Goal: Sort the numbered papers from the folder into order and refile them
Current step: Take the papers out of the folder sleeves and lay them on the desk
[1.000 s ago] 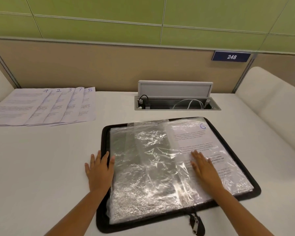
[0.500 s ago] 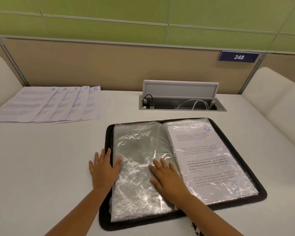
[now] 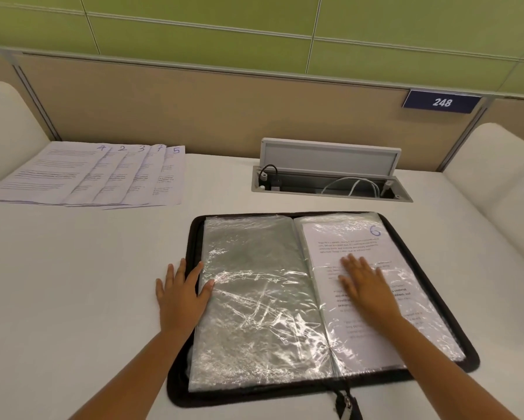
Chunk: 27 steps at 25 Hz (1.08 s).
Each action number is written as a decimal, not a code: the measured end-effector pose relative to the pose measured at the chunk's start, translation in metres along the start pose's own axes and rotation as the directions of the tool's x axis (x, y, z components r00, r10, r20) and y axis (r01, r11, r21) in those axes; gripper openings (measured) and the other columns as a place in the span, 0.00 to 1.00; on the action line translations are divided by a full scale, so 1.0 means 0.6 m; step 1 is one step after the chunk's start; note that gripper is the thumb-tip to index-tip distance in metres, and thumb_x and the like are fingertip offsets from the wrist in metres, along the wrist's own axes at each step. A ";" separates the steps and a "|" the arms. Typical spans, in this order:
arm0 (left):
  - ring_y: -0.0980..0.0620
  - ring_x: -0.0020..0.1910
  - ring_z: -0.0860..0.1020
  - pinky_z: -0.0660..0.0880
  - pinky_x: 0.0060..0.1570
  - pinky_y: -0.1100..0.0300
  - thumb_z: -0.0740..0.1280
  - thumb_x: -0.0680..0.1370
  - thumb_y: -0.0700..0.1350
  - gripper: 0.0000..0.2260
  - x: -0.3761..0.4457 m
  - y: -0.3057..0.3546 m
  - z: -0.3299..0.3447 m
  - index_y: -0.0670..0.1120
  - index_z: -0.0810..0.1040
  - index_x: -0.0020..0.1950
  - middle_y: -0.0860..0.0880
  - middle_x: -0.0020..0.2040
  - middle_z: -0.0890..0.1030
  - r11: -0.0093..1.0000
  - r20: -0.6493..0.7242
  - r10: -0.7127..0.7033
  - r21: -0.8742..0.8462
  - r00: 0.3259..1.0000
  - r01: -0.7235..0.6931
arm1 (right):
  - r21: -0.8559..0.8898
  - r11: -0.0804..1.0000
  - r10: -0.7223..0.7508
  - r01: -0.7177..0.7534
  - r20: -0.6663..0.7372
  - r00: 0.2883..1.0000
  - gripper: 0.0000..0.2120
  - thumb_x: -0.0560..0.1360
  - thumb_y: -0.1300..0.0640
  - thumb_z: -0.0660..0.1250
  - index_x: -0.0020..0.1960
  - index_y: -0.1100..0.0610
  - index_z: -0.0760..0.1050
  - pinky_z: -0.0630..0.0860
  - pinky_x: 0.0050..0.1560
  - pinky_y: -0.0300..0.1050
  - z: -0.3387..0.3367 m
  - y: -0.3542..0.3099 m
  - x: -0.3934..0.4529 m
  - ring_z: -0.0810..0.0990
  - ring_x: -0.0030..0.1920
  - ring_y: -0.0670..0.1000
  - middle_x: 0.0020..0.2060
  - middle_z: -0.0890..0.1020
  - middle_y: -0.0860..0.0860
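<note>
Black-edged folder (image 3: pixel 472 357) lies open on the white surface (image 3: pixel 72 298). Left hand (image 3: pixel 183 294) rests flat, fingers spread, on its left edge; right hand (image 3: pixel 368 286) presses flat on the sleeved paper marked 6 (image 3: pixel 375 298).

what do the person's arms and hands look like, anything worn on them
Both forearms are bare right to the bottom edge of the picture: no sleeves show. The left hand and the right hand wear no gloves, and no rings, watch or bracelet can be seen on the fingers or wrists. The nails look short and unpainted, as far as the picture tells.
</note>
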State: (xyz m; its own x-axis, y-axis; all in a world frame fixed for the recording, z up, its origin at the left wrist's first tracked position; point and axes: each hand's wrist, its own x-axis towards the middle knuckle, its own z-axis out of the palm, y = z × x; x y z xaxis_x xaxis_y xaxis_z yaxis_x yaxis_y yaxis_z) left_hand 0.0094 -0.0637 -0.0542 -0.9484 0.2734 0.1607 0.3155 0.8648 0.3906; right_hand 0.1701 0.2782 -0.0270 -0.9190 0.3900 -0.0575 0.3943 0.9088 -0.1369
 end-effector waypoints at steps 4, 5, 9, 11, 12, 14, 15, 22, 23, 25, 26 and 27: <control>0.37 0.72 0.61 0.54 0.67 0.37 0.45 0.72 0.67 0.34 0.000 0.000 0.000 0.51 0.72 0.68 0.41 0.71 0.68 1.000 0.010 -0.008 0.012 1.000 0.008 | -0.042 0.992 0.119 -0.118 0.003 0.993 0.37 0.74 0.31 0.33 0.77 0.50 0.43 0.40 0.74 0.50 -0.012 0.023 0.033 0.42 0.76 0.53 0.77 0.46 0.49; 0.37 0.71 0.61 0.55 0.67 0.37 0.46 0.72 0.67 0.34 0.001 0.000 0.001 0.51 0.73 0.68 0.41 0.70 0.68 1.000 0.007 -0.006 0.014 1.000 0.006 | -0.053 0.990 0.132 -0.131 0.010 0.991 0.35 0.76 0.33 0.37 0.77 0.51 0.43 0.40 0.74 0.50 -0.016 0.020 0.042 0.41 0.76 0.53 0.77 0.45 0.50; 0.37 0.71 0.62 0.56 0.67 0.37 0.43 0.73 0.70 0.36 -0.001 -0.003 0.002 0.51 0.73 0.68 0.41 0.70 0.69 1.000 0.002 0.000 0.007 1.000 0.000 | -0.057 0.996 0.064 -0.063 0.012 0.998 0.31 0.81 0.44 0.51 0.77 0.53 0.44 0.42 0.75 0.51 -0.042 -0.006 0.105 0.43 0.76 0.53 0.77 0.47 0.51; 0.38 0.72 0.61 0.54 0.67 0.38 0.43 0.72 0.71 0.37 -0.001 -0.005 0.003 0.51 0.72 0.69 0.42 0.71 0.68 1.000 0.011 -0.012 -0.002 1.000 0.012 | -0.050 0.999 0.006 -0.006 -0.006 1.000 0.31 0.80 0.47 0.56 0.77 0.54 0.46 0.43 0.74 0.51 -0.054 -0.022 0.141 0.45 0.77 0.54 0.77 0.49 0.52; 0.39 0.72 0.61 0.54 0.68 0.38 0.42 0.72 0.71 0.37 -0.001 -0.006 0.003 0.52 0.72 0.69 0.42 0.71 0.68 1.000 0.009 -0.012 -0.004 1.000 0.012 | -0.049 0.999 -0.015 0.015 -0.005 1.000 0.32 0.80 0.48 0.58 0.77 0.53 0.46 0.43 0.74 0.52 -0.059 -0.029 0.156 0.46 0.77 0.54 0.77 0.50 0.52; 0.39 0.72 0.61 0.55 0.67 0.38 0.40 0.72 0.72 0.39 -0.001 -0.007 0.003 0.52 0.72 0.69 0.42 0.71 0.68 1.000 -0.002 -0.004 -0.005 1.000 0.004 | -0.047 0.998 -0.028 0.028 0.020 0.999 0.31 0.80 0.49 0.58 0.77 0.53 0.47 0.44 0.75 0.53 -0.065 -0.039 0.179 0.47 0.76 0.55 0.77 0.52 0.53; 0.39 0.72 0.61 0.55 0.67 0.38 0.39 0.72 0.72 0.39 -0.001 -0.008 0.003 0.52 0.72 0.69 0.42 0.71 0.68 1.000 -0.003 -0.005 -0.005 1.000 0.005 | -0.044 0.999 -0.017 0.019 0.035 0.999 0.29 0.80 0.49 0.57 0.77 0.53 0.49 0.45 0.74 0.54 -0.066 -0.042 0.186 0.50 0.76 0.55 0.76 0.55 0.54; 0.38 0.70 0.64 0.58 0.65 0.37 0.42 0.74 0.71 0.36 0.001 -0.011 0.008 0.52 0.73 0.67 0.42 0.69 0.70 1.000 -0.018 -0.009 0.009 1.000 0.009 | -0.219 0.960 -0.214 0.174 -0.174 0.961 0.20 0.76 0.59 0.65 0.67 0.55 0.70 0.54 0.74 0.52 -0.059 -0.033 0.190 0.77 0.56 0.54 0.53 0.81 0.54; 0.38 0.70 0.64 0.58 0.65 0.36 0.42 0.74 0.71 0.36 0.002 -0.010 0.008 0.52 0.73 0.67 0.42 0.69 0.70 1.000 -0.021 -0.009 0.009 1.000 0.009 | -0.222 0.953 -0.244 0.204 -0.169 0.955 0.20 0.75 0.60 0.66 0.66 0.55 0.71 0.53 0.75 0.52 -0.059 -0.030 0.195 0.77 0.56 0.54 0.53 0.81 0.54; 0.38 0.70 0.64 0.58 0.65 0.37 0.42 0.73 0.72 0.37 0.002 -0.011 0.009 0.52 0.73 0.67 0.42 0.69 0.70 1.000 -0.024 -0.012 0.016 1.000 0.013 | -0.199 0.938 -0.319 0.284 -0.169 0.933 0.17 0.75 0.61 0.66 0.63 0.56 0.74 0.56 0.73 0.51 -0.059 -0.023 0.206 0.77 0.57 0.55 0.55 0.80 0.55; 0.39 0.70 0.64 0.58 0.66 0.37 0.41 0.73 0.72 0.37 0.001 -0.011 0.009 0.52 0.73 0.68 0.42 0.70 0.69 1.000 -0.025 -0.015 0.018 1.000 0.015 | -0.161 0.934 -0.342 0.318 -0.154 0.927 0.15 0.76 0.61 0.65 0.63 0.56 0.74 0.62 0.70 0.49 -0.062 -0.023 0.209 0.77 0.57 0.55 0.56 0.79 0.55; 0.39 0.71 0.63 0.58 0.66 0.37 0.41 0.73 0.72 0.37 0.001 -0.011 0.009 0.53 0.73 0.68 0.43 0.70 0.69 1.000 -0.025 -0.017 0.017 1.000 0.018 | -0.109 0.938 -0.341 0.329 -0.122 0.932 0.15 0.78 0.60 0.63 0.64 0.55 0.72 0.69 0.64 0.48 -0.068 -0.026 0.211 0.77 0.56 0.56 0.58 0.78 0.55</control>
State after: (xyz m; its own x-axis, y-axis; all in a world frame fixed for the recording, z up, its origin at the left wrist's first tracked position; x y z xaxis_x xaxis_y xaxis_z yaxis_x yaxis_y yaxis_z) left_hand 0.0067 -0.0670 -0.0617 -0.9526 0.2480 0.1764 0.2982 0.8766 0.3776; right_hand 0.0479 0.3193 0.0080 -0.9909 0.0719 0.1140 0.0678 0.9969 -0.0393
